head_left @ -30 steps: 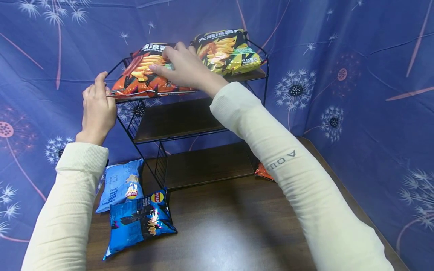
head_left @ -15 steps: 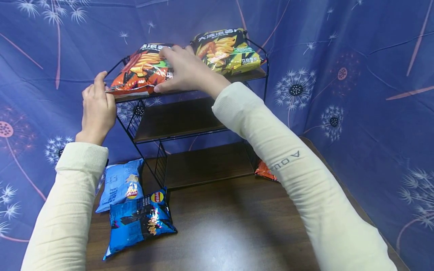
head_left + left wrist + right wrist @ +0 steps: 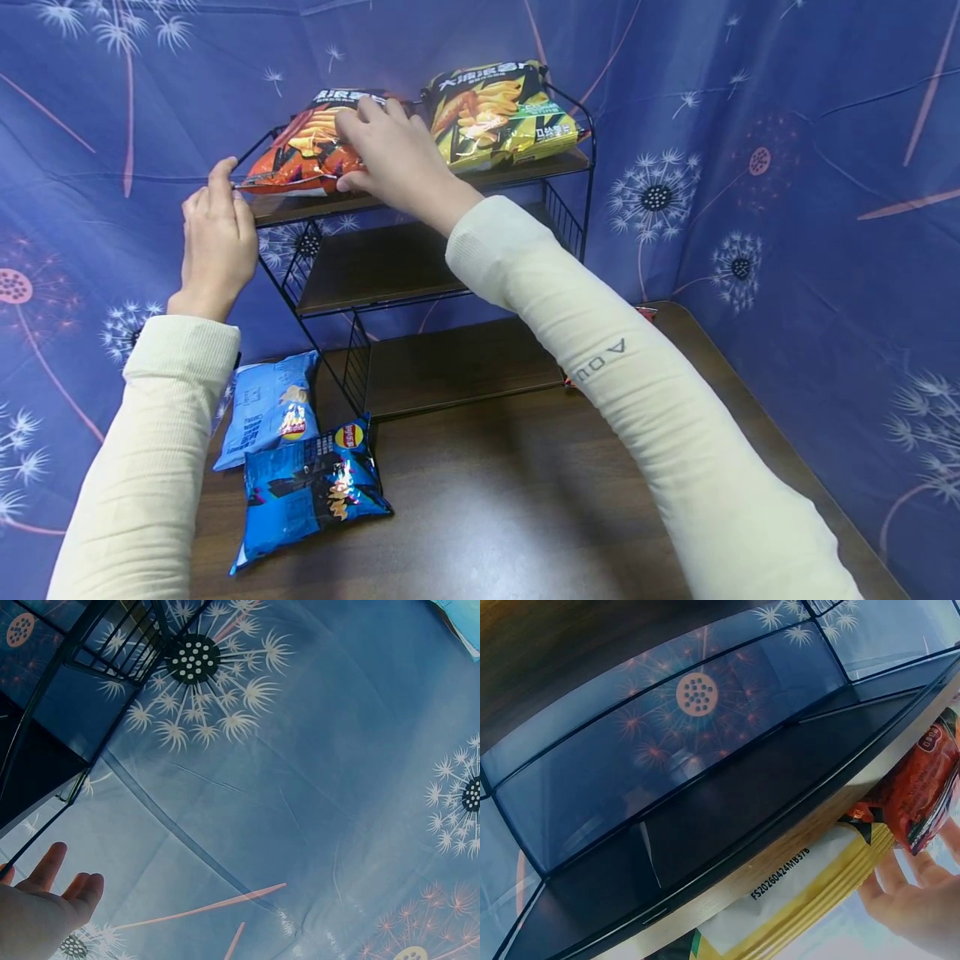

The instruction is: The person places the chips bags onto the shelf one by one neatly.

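Observation:
A red-and-black potato chip bag (image 3: 309, 158) lies face up on the left half of the wire rack's (image 3: 375, 303) top shelf. My right hand (image 3: 401, 158) holds it from the right, thumb at its front edge and fingers over its top. The right wrist view shows those fingers beside the red bag (image 3: 922, 784). To its right lies a yellow-and-black chip bag (image 3: 495, 117). My left hand (image 3: 217, 237) grips the front left corner of the top shelf. In the left wrist view, the hand (image 3: 56, 900) has a dark rack rod between its fingers.
Two blue chip bags, one light (image 3: 266, 408) and one darker (image 3: 307, 492), lie on the wooden table (image 3: 480, 500) left of the rack. Part of a red bag (image 3: 647, 312) shows behind my right sleeve. A dandelion-printed curtain (image 3: 787, 125) surrounds the rack.
My right thumb has moved from the red bag's face down to its front edge. The bag has shifted back, baring a strip of shelf. My left hand stays put.

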`<state>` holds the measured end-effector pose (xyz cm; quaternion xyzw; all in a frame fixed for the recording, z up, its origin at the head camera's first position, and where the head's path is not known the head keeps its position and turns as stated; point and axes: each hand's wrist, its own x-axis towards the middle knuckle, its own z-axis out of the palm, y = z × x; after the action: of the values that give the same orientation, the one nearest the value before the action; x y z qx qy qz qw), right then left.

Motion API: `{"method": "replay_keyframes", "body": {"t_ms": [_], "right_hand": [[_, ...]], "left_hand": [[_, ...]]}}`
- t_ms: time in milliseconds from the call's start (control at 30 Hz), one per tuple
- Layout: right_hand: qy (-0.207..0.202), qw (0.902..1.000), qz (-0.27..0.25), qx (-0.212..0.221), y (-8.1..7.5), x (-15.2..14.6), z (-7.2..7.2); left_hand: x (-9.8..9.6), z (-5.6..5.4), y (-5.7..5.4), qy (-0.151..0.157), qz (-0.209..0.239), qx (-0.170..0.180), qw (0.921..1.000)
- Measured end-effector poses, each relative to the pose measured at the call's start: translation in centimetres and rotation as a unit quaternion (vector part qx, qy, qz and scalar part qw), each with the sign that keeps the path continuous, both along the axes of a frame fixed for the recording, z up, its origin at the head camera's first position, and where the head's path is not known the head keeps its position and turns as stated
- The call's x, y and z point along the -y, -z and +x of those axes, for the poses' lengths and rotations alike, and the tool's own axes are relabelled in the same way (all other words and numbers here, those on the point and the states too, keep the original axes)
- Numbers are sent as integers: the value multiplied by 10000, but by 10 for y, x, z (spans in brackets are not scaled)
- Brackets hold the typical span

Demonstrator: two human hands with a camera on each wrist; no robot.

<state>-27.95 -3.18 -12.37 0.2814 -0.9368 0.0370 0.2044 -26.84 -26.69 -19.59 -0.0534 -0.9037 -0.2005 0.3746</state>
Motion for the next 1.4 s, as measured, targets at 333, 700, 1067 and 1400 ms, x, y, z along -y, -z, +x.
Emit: {"method": "replay_keyframes", "body": {"t_ms": [333, 700, 1067, 1400], "right_hand": [[-180, 9990, 94, 404, -2, -2, 1], [-509, 9962, -698, 58, -2, -25, 8], [-941, 9847, -1333, -607, 1, -58, 20], [-1108, 9786, -1554, -766, 16, -85, 31]], "left_hand": [[1, 2, 0, -5, 21, 73, 10000], [0, 1, 1, 18, 40, 40, 10000], [0, 3, -1, 10, 49, 73, 10000], [1, 2, -1, 13, 13, 56, 10000]]}}
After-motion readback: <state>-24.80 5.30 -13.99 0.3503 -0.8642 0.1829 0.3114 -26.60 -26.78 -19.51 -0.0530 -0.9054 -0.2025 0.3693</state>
